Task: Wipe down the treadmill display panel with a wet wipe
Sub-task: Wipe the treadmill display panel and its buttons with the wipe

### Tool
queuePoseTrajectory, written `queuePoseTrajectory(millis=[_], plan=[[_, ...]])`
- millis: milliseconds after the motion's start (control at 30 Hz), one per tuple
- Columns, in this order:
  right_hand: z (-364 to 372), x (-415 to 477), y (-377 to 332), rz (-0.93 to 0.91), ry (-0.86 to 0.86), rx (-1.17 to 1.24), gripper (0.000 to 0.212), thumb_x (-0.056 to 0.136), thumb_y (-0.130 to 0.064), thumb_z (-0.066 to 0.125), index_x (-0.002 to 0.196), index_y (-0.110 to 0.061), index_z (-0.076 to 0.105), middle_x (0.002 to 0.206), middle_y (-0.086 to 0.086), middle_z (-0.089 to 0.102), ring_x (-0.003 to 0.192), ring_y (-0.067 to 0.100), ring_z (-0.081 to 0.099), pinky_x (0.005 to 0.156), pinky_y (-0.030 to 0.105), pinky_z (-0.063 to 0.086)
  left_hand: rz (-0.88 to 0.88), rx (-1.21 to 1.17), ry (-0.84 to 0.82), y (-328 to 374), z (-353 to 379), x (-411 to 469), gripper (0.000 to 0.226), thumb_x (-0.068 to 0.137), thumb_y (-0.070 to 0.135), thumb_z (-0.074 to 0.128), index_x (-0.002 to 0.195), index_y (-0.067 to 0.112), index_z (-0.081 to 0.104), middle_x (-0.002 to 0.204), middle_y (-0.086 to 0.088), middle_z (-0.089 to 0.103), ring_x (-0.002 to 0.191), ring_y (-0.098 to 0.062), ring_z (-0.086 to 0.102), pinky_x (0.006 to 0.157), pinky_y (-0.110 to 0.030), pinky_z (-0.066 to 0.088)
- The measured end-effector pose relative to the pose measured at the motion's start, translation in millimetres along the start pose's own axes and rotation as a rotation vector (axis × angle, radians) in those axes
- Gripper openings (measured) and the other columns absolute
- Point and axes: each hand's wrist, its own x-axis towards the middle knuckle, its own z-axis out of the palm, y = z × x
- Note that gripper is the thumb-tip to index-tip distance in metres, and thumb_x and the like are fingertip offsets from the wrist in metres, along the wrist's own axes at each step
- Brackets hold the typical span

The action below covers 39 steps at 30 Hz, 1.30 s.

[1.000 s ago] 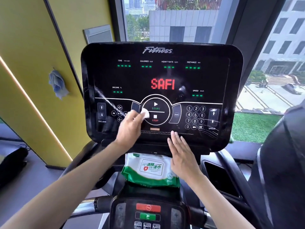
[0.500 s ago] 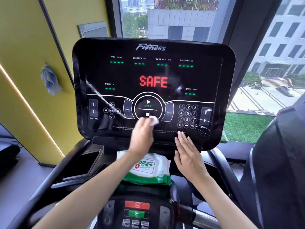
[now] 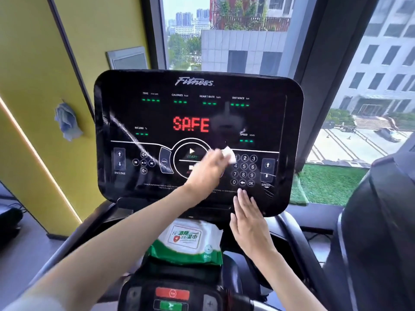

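As left hand (image 3: 206, 170) grips wet wipe (image 3: 228, 153), against display panel (image 3: 157, 113)

A treadmill display panel (image 3: 197, 104) stands upright at centre, facing the viewer. The left hand (image 3: 206, 171) reaches in from the lower left and holds a wet wipe (image 3: 228, 153) against the panel, between the round start control (image 3: 190, 153) and the number keypad (image 3: 243, 170) to its right. The right hand (image 3: 249, 223) lies flat below the keypad, its fingers (image 3: 243, 198) touching the panel's lower edge. A pack of wipes (image 3: 188, 241) rests on the ledge under the panel, just left of the right hand. Nearer the viewer, below the pack, sits a small control console (image 3: 173, 297). A cloth (image 3: 66, 122) hangs on the wall (image 3: 33, 63) left of the panel. A window (image 3: 224, 30) lies behind the panel and to its right.
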Motion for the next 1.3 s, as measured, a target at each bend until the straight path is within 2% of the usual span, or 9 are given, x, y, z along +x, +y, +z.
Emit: queuePoseTrajectory(millis=[100, 267, 433, 633, 800, 1000, 1133, 1200, 1300], plan=[[2.4, -0.9, 0.6, -0.004, 0.028, 0.003, 0.057, 0.099, -0.025, 0.014, 0.124, 0.009, 0.053, 0.139, 0.023, 0.043, 0.129, 0.031, 0.044, 0.107, 0.043, 0.027, 0.252, 0.067, -0.083, -20.5, -6.6, -1.3, 0.047, 0.072, 0.002, 0.031, 0.114, 0.009, 0.053, 0.091, -0.006, 0.046, 0.083, -0.018, 0.038, 0.041, -0.027, 0.042], [0.6, -0.9, -0.2, 0.002, 0.028, -0.005, 0.059, 0.099, -0.026, 0.012, 0.122, 0.007, 0.055, 0.139, 0.021, 0.045, 0.129, 0.028, 0.045, 0.106, 0.041, 0.027, -0.293, -0.115, 0.327, -27.0, -14.2, 27.4, 0.026, 0.087, -0.007, 0.051, 0.108, 0.005, 0.062, 0.085, -0.006, 0.048, 0.078, -0.025, 0.048, 0.062, -0.039, 0.049], [-2.4, -1.1, 0.4, 0.002, -0.007, -0.001, 0.051, 0.096, -0.022, 0.023, 0.118, 0.006, 0.059, 0.138, 0.021, 0.045, 0.127, 0.028, 0.046, 0.108, 0.039, 0.023, 0.540, 0.330, -0.028, -21.7, 2.0, 5.3, 0.033, 0.081, 0.006, 0.039, 0.106, 0.005, 0.062, 0.092, -0.005, 0.036, 0.082, -0.022, 0.039, 0.055, -0.032, 0.051], [-2.8, -0.2, -1.1, 0.015, -0.001, 0.024, 0.044, 0.088, -0.020, 0.034, 0.112, 0.005, 0.062, 0.138, 0.023, 0.046, 0.127, 0.028, 0.046, 0.106, 0.042, 0.026, -0.120, 0.038, 0.218, -26.1, -22.0, 44.4, 0.061, 0.058, -0.020, 0.055, 0.113, 0.006, 0.052, 0.091, -0.014, 0.048, 0.082, -0.024, 0.037, 0.050, -0.040, 0.049], [-4.1, -0.4, -0.5, 0.014, -0.013, 0.015, 0.046, 0.086, -0.021, 0.035, 0.113, 0.005, 0.062, 0.137, 0.023, 0.046, 0.127, 0.028, 0.047, 0.106, 0.042, 0.027, 0.792, 0.415, -0.189, -19.3, -2.8, 18.4, 0.040, 0.076, 0.001, 0.057, 0.116, 0.006, 0.058, 0.093, -0.004, 0.056, 0.083, -0.019, 0.046, 0.058, -0.027, 0.051], [-3.6, 0.2, -2.0, 0.017, 0.006, 0.038, 0.044, 0.087, -0.020, 0.036, 0.114, 0.004, 0.061, 0.138, 0.022, 0.046, 0.129, 0.028, 0.045, 0.106, 0.044, 0.038, 0.147, 0.108, 0.115, -15.7, -9.9, 58.1, 0.062, 0.057, -0.018, 0.054, 0.115, 0.003, 0.050, 0.092, -0.014, 0.051, 0.082, -0.023, 0.035, 0.053, -0.040, 0.050], [-3.8, 0.1, 1.0, 0.006, -0.018, 0.031, 0.045, 0.085, -0.020, 0.037, 0.114, 0.004, 0.061, 0.137, 0.022, 0.047, 0.127, 0.028, 0.047, 0.106, 0.040, 0.033, 0.869, 0.398, -0.151, -3.2, 9.1, 36.9, 0.037, 0.077, 0.002, 0.052, 0.112, 0.009, 0.061, 0.097, -0.003, 0.056, 0.083, -0.018, 0.044, 0.068, -0.028, 0.047], [-5.5, -1.1, 4.6, -0.012, -0.020, 0.040, 0.046, 0.086, -0.019, 0.035, 0.119, 0.004, 0.058, 0.138, 0.020, 0.046, 0.128, 0.026, 0.046, 0.106, 0.041, 0.037, 0.724, 0.340, -0.071, -9.7, 3.3, 53.1, 0.040, 0.077, -0.002, 0.041, 0.112, 0.005, 0.060, 0.093, -0.005, 0.049, 0.080, -0.021, 0.042, 0.065, -0.032, 0.046], [-8.3, -4.9, 11.9, 0.014, -0.024, 0.042, 0.047, 0.089, -0.019, 0.034, 0.124, 0.005, 0.054, 0.140, 0.019, 0.044, 0.129, 0.025, 0.045, 0.108, 0.040, 0.035, 0.069, 0.055, 0.148, -7.9, 2.0, 69.5, 0.053, 0.061, -0.019, 0.055, 0.109, 0.002, 0.058, 0.091, -0.011, 0.044, 0.079, -0.026, 0.041, 0.051, -0.033, 0.047]])
